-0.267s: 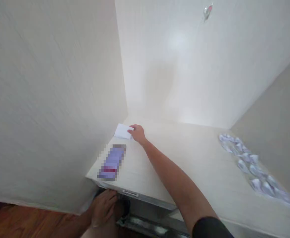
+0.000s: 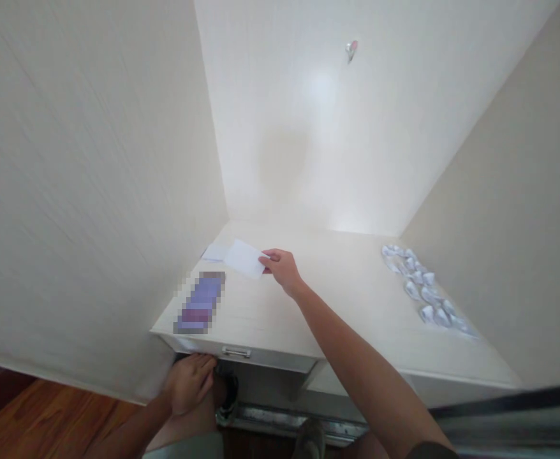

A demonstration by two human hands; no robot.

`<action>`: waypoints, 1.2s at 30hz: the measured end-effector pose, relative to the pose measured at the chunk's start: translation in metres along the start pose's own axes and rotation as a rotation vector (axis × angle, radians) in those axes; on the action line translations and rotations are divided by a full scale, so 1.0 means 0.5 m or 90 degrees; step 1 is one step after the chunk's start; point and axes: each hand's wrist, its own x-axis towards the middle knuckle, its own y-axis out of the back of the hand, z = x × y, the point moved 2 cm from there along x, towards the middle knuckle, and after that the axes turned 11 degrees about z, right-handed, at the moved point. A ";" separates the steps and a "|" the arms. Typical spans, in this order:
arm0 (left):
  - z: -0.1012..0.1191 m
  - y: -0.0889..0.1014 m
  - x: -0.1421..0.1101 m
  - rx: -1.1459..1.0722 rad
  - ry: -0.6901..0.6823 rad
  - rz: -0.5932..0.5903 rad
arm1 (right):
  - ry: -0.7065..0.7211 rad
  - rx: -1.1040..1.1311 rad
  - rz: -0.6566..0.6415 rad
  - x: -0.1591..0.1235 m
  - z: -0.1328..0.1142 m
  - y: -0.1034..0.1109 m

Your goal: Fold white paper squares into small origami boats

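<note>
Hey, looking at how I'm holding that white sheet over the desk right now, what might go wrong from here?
1. The right hand pinches the white sheet only at one edge, so the grip may crease it or let it slip.
2. More paper lies just under it near the wall; another sheet might get dragged along.
3. The folded paper pieces lie loose along the right side of the desk; a sweeping arm could scatter them.

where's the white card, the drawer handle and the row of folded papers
white card (image 2: 244, 258), head view, middle of its face, pinched by the right hand (image 2: 282, 268)
drawer handle (image 2: 236, 352), head view, centre of the metal bar
folded papers (image 2: 423, 287), head view, mid row
</note>
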 end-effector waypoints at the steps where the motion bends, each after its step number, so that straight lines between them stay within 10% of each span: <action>1: 0.012 0.001 0.005 -0.021 0.002 0.015 | 0.007 0.000 0.015 -0.040 -0.008 0.025; 6: 0.089 0.034 0.054 -0.137 0.066 0.139 | 0.045 -0.030 0.095 -0.270 -0.041 0.122; 10: 0.162 0.135 0.165 -0.222 0.142 0.246 | 0.075 -0.126 0.167 -0.448 -0.066 0.156; 15: 0.289 0.235 0.304 -0.492 0.076 -0.106 | 0.113 -0.258 0.219 -0.578 -0.100 0.149; 26: 0.356 0.213 0.350 -0.604 0.064 -0.308 | 0.146 -0.408 0.147 -0.591 -0.141 0.166; 36: 0.337 0.116 0.429 -0.656 0.174 -0.319 | 0.106 -0.365 0.027 -0.447 -0.131 0.248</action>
